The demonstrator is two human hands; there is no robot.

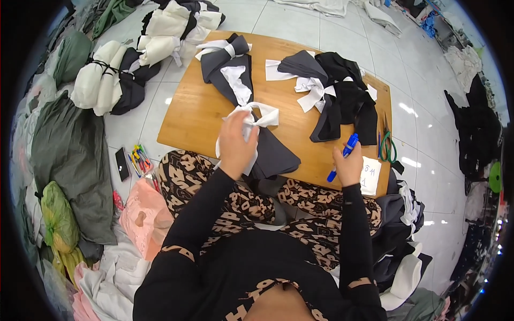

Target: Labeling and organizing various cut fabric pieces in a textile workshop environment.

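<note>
My left hand [237,147] is on a white fabric strip [266,114] tied in a loose knot around a bundle of dark grey cut fabric pieces [276,156] at the table's near edge. Its fingers curl over the white cloth, and the palm side is hidden. A blue marker [350,144] is gripped in my right hand [349,165], tilted, over the near right part of the table. Beside that hand lies a white slip of paper [370,175] with handwriting on it.
The low wooden table [187,115] also bears a tied grey bundle [227,53], black and grey bundles [342,91] and green-handled scissors [387,148]. A phone [122,164], pens [141,159] and a pink bag [144,214] lie left on the tiled floor, near white rolls [99,80].
</note>
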